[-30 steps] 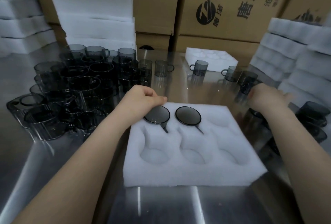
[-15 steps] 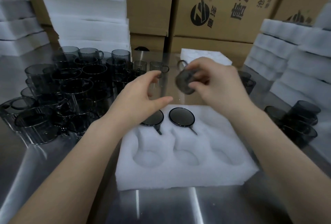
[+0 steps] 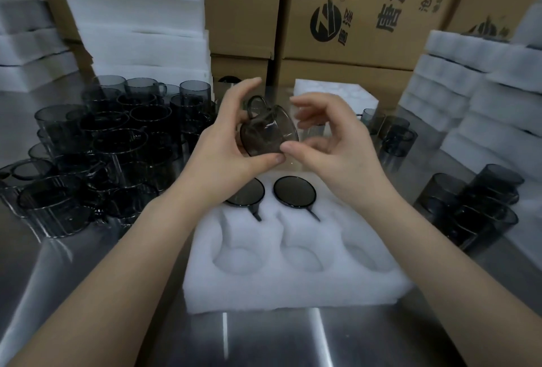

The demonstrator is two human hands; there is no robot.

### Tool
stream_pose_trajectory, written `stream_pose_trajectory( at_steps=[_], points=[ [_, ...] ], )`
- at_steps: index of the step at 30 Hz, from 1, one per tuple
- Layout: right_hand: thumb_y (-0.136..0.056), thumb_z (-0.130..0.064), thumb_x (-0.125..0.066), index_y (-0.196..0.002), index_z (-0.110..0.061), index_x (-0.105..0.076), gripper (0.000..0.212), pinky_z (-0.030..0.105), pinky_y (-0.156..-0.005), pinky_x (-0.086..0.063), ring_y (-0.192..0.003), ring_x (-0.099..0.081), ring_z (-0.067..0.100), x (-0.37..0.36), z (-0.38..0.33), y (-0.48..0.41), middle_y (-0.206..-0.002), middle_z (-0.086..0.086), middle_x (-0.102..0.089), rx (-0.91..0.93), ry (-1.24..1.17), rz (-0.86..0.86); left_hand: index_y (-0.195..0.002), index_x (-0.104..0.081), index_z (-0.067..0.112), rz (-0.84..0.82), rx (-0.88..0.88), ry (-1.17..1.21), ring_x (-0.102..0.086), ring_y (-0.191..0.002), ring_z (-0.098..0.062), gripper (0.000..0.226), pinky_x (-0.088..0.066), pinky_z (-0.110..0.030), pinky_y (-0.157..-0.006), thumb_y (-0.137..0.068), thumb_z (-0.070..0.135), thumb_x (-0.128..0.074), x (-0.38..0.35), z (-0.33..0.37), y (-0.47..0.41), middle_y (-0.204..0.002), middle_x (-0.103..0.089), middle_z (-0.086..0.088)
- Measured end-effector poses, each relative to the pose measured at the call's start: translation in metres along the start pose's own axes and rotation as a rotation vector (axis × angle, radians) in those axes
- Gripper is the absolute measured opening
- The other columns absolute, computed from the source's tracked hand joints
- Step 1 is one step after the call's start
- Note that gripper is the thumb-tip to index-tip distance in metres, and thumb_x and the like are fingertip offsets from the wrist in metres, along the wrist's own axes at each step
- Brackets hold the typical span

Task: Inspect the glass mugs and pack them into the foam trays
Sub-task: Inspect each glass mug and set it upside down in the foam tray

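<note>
A smoky glass mug (image 3: 268, 130) is held tilted in the air above the white foam tray (image 3: 296, 267), its handle up and to the left. My left hand (image 3: 228, 143) grips it from the left, thumb under its rim. My right hand (image 3: 325, 138) pinches its right edge with the thumb, the fingers curled above. Two mugs sit in the tray's back row: one (image 3: 245, 193) partly behind my left wrist, one (image 3: 294, 192) in the middle pocket. The other pockets hold nothing.
A dense cluster of grey mugs (image 3: 96, 146) fills the steel table (image 3: 264, 340) at left. More mugs (image 3: 475, 202) stand at right. Foam tray stacks (image 3: 475, 88) rise on both sides, another tray (image 3: 334, 94) lies behind, and cardboard boxes (image 3: 366, 5) line the back.
My right hand brought a mug in from the right. My left hand rose off the tray and took hold of it, and the mug now sits between both hands.
</note>
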State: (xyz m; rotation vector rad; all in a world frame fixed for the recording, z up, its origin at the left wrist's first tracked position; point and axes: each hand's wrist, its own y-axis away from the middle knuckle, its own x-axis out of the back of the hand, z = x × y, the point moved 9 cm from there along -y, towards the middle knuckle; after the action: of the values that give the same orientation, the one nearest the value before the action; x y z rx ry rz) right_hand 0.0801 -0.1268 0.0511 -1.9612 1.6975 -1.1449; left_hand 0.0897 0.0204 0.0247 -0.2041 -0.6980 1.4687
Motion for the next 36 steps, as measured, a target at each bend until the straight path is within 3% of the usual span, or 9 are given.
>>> stream_pose_trajectory(
  at_steps=[6, 11, 14, 18, 21, 26, 29, 33, 36],
  points=[
    [-0.069, -0.026, -0.083, -0.117, -0.023, -0.051, 0.057, 0.042, -0.063, -0.057, -0.068, -0.065, 0.024, -0.014, 0.038, 0.005, -0.107, 0.004, -0.055, -0.381, -0.253, -0.094, -0.121, -0.05, 0.034, -0.037, -0.033, -0.035, -0.067, -0.093, -0.006, 0.064, -0.054, -0.026, -0.089, -0.071, 0.019, -0.086, -0.005, -0.001, 0.002, -0.102, -0.067, 0.011],
    [-0.067, -0.03, -0.081, -0.1, -0.019, -0.047, 0.049, 0.029, -0.046, -0.051, -0.055, -0.063, 0.017, -0.019, 0.042, 0.006, -0.096, 0.003, -0.058, -0.425, -0.286, -0.085, -0.118, -0.049, 0.036, -0.084, -0.087, -0.133, -0.063, -0.096, -0.001, 0.063, -0.049, -0.019, -0.088, -0.07, 0.022, -0.086, -0.01, 0.004, 0.003, -0.1, -0.065, 0.017],
    [-0.068, -0.043, -0.079, -0.092, -0.019, -0.042, 0.05, 0.026, -0.04, -0.047, -0.049, -0.06, 0.016, -0.019, 0.045, 0.006, -0.075, -0.01, -0.064, -0.455, -0.222, -0.058, -0.116, -0.048, 0.039, -0.123, -0.133, -0.215, -0.059, -0.094, 0.007, 0.066, -0.041, -0.005, -0.08, -0.067, 0.017, -0.086, -0.016, 0.009, 0.003, -0.1, -0.06, 0.025],
    [-0.079, -0.047, -0.074, -0.085, -0.016, -0.043, 0.044, 0.024, -0.033, -0.038, -0.044, -0.055, 0.024, -0.013, 0.048, 0.005, -0.066, 0.001, -0.059, -0.48, -0.266, 0.018, -0.117, -0.047, 0.038, -0.14, -0.175, -0.248, -0.057, -0.1, 0.006, 0.069, -0.041, -0.005, -0.084, -0.066, 0.014, -0.087, -0.019, 0.013, 0.005, -0.103, -0.06, 0.024],
    [-0.074, -0.049, -0.07, -0.079, -0.018, -0.049, 0.037, 0.023, -0.032, -0.034, -0.041, -0.052, 0.023, -0.013, 0.05, 0.005, -0.066, 0.002, -0.059, -0.52, -0.397, 0.034, -0.119, -0.045, 0.043, -0.132, -0.163, -0.233, -0.056, -0.104, 0.008, 0.072, -0.04, -0.005, -0.088, -0.067, 0.017, -0.087, -0.017, 0.012, 0.004, -0.107, -0.058, 0.024],
    [-0.08, -0.034, -0.066, -0.068, -0.022, -0.05, 0.023, 0.021, -0.037, -0.033, -0.045, -0.05, 0.019, -0.019, 0.058, 0.009, -0.071, 0.004, -0.062, -0.629, -0.693, -0.006, -0.122, -0.045, 0.046, -0.113, -0.158, -0.167, -0.061, -0.102, 0.001, 0.069, -0.042, -0.008, -0.089, -0.068, 0.028, -0.084, -0.016, 0.012, 0.005, -0.105, -0.061, 0.023],
    [-0.08, -0.023, -0.064, -0.078, -0.021, -0.059, 0.005, 0.021, -0.048, -0.043, -0.054, -0.055, 0.015, -0.022, 0.058, 0.011, -0.073, 0.001, -0.066, -0.635, -0.808, -0.056, -0.126, -0.044, 0.042, -0.088, -0.146, -0.141, -0.063, -0.102, -0.004, 0.067, -0.048, -0.017, -0.092, -0.071, 0.032, -0.081, -0.013, 0.011, 0.005, -0.107, -0.064, 0.017],
    [-0.074, -0.006, -0.07, -0.102, -0.013, -0.062, 0.031, 0.021, -0.053, -0.054, -0.058, -0.063, 0.014, -0.028, 0.048, 0.011, -0.08, 0.005, -0.068, -0.579, -0.945, -0.151, -0.129, -0.044, 0.032, -0.039, -0.117, -0.084, -0.066, -0.1, -0.006, 0.065, -0.051, -0.024, -0.093, -0.075, 0.027, -0.081, -0.007, 0.008, 0.005, -0.107, -0.068, 0.007],
    [-0.072, -0.001, -0.069, -0.104, -0.013, -0.056, 0.036, 0.023, -0.05, -0.052, -0.056, -0.062, 0.015, -0.027, 0.046, 0.01, -0.079, 0.002, -0.068, -0.537, -0.827, -0.157, -0.131, -0.045, 0.028, -0.049, -0.086, -0.089, -0.066, -0.098, -0.005, 0.065, -0.051, -0.027, -0.094, -0.078, 0.024, -0.081, -0.007, 0.005, 0.005, -0.106, -0.068, 0.007]
  ],
)
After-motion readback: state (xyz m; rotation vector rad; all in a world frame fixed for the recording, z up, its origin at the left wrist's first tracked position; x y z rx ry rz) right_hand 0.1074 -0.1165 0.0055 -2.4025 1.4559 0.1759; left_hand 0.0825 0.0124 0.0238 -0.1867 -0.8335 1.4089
